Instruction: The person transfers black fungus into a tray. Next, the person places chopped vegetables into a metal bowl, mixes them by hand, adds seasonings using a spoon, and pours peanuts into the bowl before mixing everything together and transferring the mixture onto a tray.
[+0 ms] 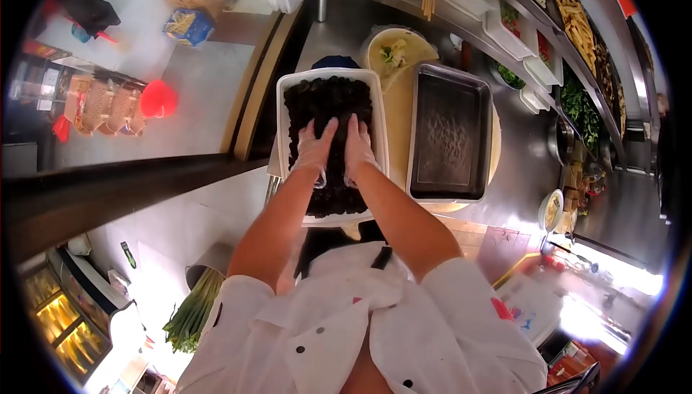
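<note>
A white rectangular tub (282,127) stands in front of me, filled with dark, lumpy black food (339,91) whose kind I cannot make out. My left hand (313,150), in a clear plastic glove, rests on the black pieces with its fingers stretched out. Beside it lies my right hand (357,147), gloved the same way, fingers extended and touching the pieces. A narrow gap separates the two hands. Some fingertips are partly sunk in the dark mass. To the right of the tub sits a dark metal tray (448,134) with wet-looking marks on its bottom.
Under the tray is a round yellowish board (496,142). Behind it stands a pale container (375,44) with leafy scraps. Several white food bins (508,37) line the shelf at upper right. Green stalks (198,307) stand in a pot at lower left.
</note>
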A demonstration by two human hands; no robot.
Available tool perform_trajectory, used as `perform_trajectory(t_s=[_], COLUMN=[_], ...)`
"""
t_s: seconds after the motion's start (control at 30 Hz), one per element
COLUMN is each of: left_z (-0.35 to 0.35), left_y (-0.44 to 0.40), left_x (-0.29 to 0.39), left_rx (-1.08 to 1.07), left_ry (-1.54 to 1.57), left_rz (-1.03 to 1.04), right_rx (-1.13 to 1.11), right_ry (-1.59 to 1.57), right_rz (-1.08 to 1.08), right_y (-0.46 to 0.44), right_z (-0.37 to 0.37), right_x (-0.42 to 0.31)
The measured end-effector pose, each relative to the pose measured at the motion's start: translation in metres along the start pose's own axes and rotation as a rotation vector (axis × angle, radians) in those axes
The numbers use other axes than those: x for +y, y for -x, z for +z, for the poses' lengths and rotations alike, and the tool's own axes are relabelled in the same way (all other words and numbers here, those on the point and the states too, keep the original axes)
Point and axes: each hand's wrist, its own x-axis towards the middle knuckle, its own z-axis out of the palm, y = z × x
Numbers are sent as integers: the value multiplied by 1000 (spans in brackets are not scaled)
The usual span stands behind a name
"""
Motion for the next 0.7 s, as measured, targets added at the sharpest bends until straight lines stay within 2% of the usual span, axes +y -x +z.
perform_trajectory(t_s=[0.07, 0.17, 0.2, 0.23, 0.3, 0.33, 0.43, 0.47, 0.5, 0.57, 0.7], left_z=[8, 19, 12, 9, 6, 3, -15, -14, -23, -24, -15], left_y=[3, 6, 22, 30, 40, 44, 68, 68, 77, 78, 79], left_x=[-6, -23, -3, 1, 5, 7, 39, 35, 43, 45, 39], left_rx=[78, 97, 96, 115, 159, 172, 216, 198, 219, 264, 308], left_ry=[-18, 284, 386, 367, 339, 414, 347, 471, 283, 416, 138], left_rz=[35, -2, -20, -29, -41, -23, 53, 40, 240, 172, 414], right_rx=[-2, -39, -12, 15, -83, -87, -169, -194, -175, -210, -242], right_ry=[-126, -356, -402, -448, -500, -452, -632, -589, -602, -620, -575], right_rz=[18, -97, -85, -75, -35, -140, -171, -199, -156, -178, -311], right_y=[11, 14, 15, 22, 37, 35, 41, 41, 61, 72, 83], right_z=[6, 20, 24, 27, 21, 22, 29, 27, 21, 17, -3], right_x=[2, 22, 28, 25, 19, 23, 19, 17, -2, -15, -28])
